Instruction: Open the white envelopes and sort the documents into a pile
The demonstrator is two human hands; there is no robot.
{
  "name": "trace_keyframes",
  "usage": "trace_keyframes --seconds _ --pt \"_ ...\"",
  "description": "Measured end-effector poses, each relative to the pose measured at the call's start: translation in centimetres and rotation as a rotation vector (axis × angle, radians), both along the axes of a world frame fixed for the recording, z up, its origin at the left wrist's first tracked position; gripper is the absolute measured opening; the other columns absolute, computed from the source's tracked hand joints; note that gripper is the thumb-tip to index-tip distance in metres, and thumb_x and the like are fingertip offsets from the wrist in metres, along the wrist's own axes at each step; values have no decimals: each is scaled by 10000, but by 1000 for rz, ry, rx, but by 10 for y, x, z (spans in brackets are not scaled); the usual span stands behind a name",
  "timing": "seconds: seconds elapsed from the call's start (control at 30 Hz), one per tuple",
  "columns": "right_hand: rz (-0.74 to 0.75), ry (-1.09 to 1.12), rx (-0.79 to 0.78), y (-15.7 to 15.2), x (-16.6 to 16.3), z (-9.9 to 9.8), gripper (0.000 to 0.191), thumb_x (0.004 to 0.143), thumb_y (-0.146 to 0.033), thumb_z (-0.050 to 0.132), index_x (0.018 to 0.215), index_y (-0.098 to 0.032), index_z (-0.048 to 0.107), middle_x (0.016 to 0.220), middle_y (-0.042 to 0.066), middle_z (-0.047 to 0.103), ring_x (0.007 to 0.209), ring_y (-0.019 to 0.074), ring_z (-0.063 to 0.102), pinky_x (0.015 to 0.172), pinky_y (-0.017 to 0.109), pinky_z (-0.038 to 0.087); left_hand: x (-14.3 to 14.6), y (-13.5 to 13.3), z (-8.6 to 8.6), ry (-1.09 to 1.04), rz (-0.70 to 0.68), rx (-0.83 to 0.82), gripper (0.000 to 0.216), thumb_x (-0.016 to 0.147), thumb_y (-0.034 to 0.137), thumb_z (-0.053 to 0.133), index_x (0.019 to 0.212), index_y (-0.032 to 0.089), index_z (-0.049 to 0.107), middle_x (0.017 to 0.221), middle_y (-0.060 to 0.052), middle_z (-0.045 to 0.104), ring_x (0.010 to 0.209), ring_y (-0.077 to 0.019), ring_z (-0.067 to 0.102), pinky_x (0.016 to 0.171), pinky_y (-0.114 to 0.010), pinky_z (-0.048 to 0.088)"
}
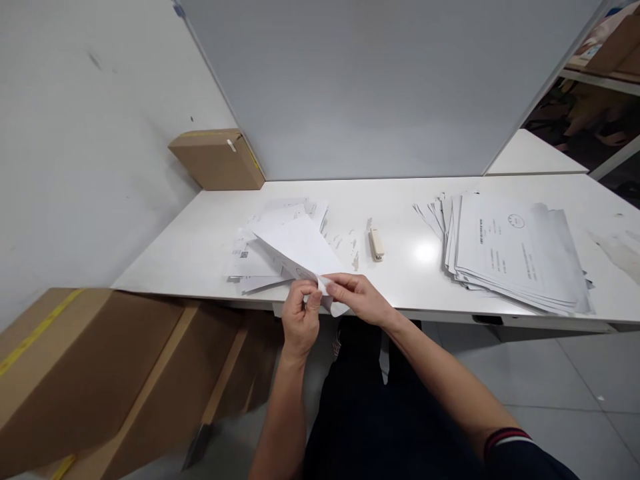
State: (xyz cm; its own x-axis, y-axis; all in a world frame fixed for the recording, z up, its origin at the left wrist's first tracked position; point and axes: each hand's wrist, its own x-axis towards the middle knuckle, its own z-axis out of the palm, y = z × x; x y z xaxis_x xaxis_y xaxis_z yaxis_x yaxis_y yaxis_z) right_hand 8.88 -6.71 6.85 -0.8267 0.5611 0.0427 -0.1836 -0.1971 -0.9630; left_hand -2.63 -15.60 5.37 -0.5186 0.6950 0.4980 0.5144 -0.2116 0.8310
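Observation:
My left hand (301, 319) and my right hand (361, 297) meet at the table's front edge, both closed on the near end of a paper sheet (303, 243). The sheet is curled over at that end, its far part tilting up to the left. Whether it is one sheet or more I cannot tell. Under and behind it lies a loose pile of printed papers (247, 259). A small cream stapler (376, 245) rests on the table beyond my right hand, touched by neither hand.
A thick, uneven stack of printed papers (505, 253) lies on the white table (400, 200) at the right. At the back left stands a cardboard box (220, 160) by the upright panel (380, 87). Larger cartons (90, 360) fill the floor at lower left.

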Motion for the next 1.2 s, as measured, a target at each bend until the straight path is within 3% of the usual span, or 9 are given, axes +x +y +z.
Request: trace_keyframes --seconds 0.1,0.27,0.33,0.4,0.47,0.57,0.67,1.03,1.2 --pt "-138 -28 -43 6 2 -12 308 803 -443 549 683 -163 593 597 -34 481 543 82 425 548 224 386 5 -7 -5 -34 -23 -26 110 811 224 529 710 181 519 832 -30 578 772 -140 537 684 -247 414" --pt "-334 -3 -223 16 6 -28 288 729 -428 639 653 -162 562 533 -60 401 473 61 320 484 218 337 10 -28 -18 -336 136 -101 179 735 247 626 632 171 501 725 -3 585 633 -96 528 593 -203 415" --pt "-375 17 -239 18 8 -28 270 710 -413 661 666 -162 570 532 -65 406 468 56 311 483 216 339 8 -37 -21 -512 148 -123 166 697 263 669 765 185 540 722 6 591 660 -102 552 634 -209 438" --pt "-380 24 -235 17 11 -27 257 709 -407 662 698 -167 571 549 -64 432 469 54 321 494 218 352 5 -46 -23 -676 85 -155 343 680 284 686 984 210 545 750 5 604 704 -117 569 684 -236 455" --pt "-370 5 -196 15 14 -26 256 719 -413 650 719 -172 563 563 -59 451 481 61 349 504 223 361 1 -54 -23 -766 -8 -218 425 686 310 679 1075 204 547 776 -10 609 726 -130 567 705 -256 457" --pt "-355 -59 -68 10 17 -25 255 739 -411 632 702 -171 554 564 -46 452 523 80 388 518 230 355 -3 -63 -23 -692 -67 -306 227 701 342 660 828 156 634 716 -24 581 683 -134 529 665 -251 439" --pt "-377 -112 23 6 21 -22 265 738 -411 634 666 -172 545 548 -42 423 527 89 371 506 233 326 -6 -66 -23 -538 -47 -336 225 731 354 627 634 154 593 658 -18 532 652 -129 483 630 -244 407" --pt "-448 -225 137 -11 20 -32 322 709 -408 664 583 -187 466 510 -54 394 481 84 343 458 224 278 8 -56 -18 -314 -63 -349 227 730 321 630 576 174 551 638 3 501 623 -119 457 591 -233 359" --pt "-607 -186 54 -4 29 -35 354 756 -457 606 595 -205 418 504 -58 429 451 102 452 464 237 382 14 -53 -17 -268 -23 -338 258 734 333 627 559 179 518 611 8 472 588 -113 439 559 -235 358"
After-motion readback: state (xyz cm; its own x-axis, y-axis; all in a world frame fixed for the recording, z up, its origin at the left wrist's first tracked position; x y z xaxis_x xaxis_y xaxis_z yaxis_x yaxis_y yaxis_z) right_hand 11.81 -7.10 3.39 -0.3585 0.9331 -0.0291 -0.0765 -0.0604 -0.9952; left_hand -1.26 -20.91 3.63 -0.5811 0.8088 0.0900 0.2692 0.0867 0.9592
